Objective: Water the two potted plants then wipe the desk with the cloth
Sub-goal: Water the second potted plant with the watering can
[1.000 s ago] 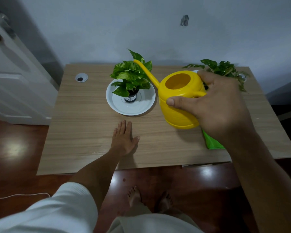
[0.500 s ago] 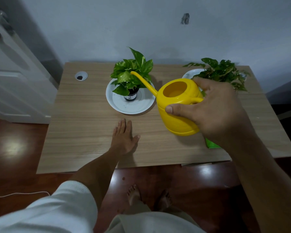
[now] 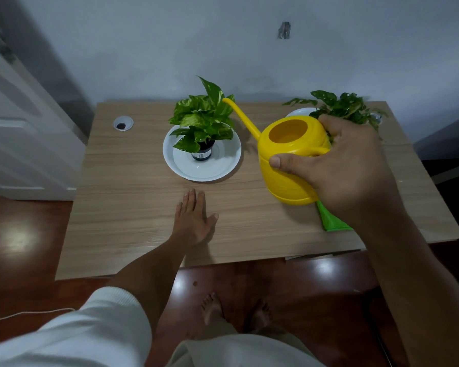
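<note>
On the pale wood-grain desk (image 3: 133, 207) in front of you, your left hand (image 3: 194, 221) is lying flat, palm down, with the fingers straight and close together, gripping nothing. Your right hand (image 3: 347, 168) is curling around the handle of a watering can (image 3: 289, 165), with the thumb stretching across its side. You are holding the can above the desk. It is smooth, glossy yellow plastic, round and squat like a teapot, with a wide circular opening on top. Its long, thin spout is rising in a slight curve up and to the left, and its tip is sitting right at the edge of the leaves of the left plant (image 3: 204, 115).

That plant is carrying broad, pointed, shiny leaves, green marbled with cream. It is growing in a small dark pot (image 3: 202, 152) that is standing upright in the middle of a round white saucer (image 3: 223, 165) with a smooth, raised rim.

At the far right of the desk, partly behind your right hand, a second plant (image 3: 342, 104) is showing smaller, speckled, darker leaves over the edge of another white saucer (image 3: 301, 112).

Just below the can, a bright green cloth (image 3: 331, 221) is lying flat on the desk, mostly hidden by your right wrist. A round grey cable hole (image 3: 123, 123) is sitting at the far left corner.
</note>
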`<state>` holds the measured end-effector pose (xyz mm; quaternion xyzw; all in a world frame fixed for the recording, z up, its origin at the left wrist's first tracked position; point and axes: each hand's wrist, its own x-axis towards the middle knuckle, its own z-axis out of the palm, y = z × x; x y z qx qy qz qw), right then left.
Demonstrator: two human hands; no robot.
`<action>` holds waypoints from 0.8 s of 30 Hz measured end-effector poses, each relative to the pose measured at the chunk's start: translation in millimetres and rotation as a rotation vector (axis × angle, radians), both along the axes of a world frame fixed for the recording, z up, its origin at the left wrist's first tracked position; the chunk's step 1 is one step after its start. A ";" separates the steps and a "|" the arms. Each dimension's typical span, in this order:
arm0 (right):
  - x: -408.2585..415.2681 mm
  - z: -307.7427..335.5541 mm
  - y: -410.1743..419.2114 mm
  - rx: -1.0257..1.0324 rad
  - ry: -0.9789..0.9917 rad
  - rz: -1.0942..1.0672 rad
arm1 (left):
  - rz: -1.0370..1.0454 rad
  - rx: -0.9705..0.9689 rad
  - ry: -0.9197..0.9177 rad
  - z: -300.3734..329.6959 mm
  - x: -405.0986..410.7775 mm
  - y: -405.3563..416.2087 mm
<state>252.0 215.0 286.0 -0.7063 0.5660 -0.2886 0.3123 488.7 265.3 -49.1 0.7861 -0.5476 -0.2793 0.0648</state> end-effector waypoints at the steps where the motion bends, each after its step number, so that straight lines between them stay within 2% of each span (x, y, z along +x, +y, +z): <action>1: 1.0 -0.9 0.8 -0.001 -0.014 -0.009 | 0.002 0.000 0.001 0.3 -0.1 0.0; 6: 2.3 -9.4 1.3 0.010 -0.065 -0.038 | 0.007 -0.007 -0.002 -0.6 -1.3 -0.1; 17: -2.1 -22.0 -1.0 -0.016 0.027 -0.081 | -0.005 -0.017 -0.011 -2.6 -0.8 2.3; 24: -7.8 -18.6 4.6 0.033 -0.084 -0.073 | 0.003 -0.038 -0.002 0.9 -3.5 3.4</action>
